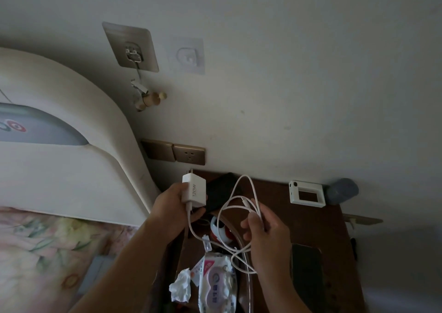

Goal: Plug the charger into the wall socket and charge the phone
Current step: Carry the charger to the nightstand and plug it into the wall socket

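I am seeing the left hand (175, 207) gripping a white 120W charger (194, 190), prongs aiming at the brass wall socket (189, 155) just above. The right hand (266, 232) is pinching its looped white cable (241, 217) over the bedside table (311, 226).

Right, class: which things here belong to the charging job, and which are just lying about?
Job: charger in left hand; cable in right hand; wall socket; phone.
Lying about: wipes pack, crumpled tissue, white frame, wall hooks.

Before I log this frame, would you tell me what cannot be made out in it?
Head view only:
- Phone: mostly hidden behind the charger and left hand.
- Cable end: lost in the right hand.
- Wipes pack: cut off by the bottom edge; print too small.
- Socket: holes too dim.
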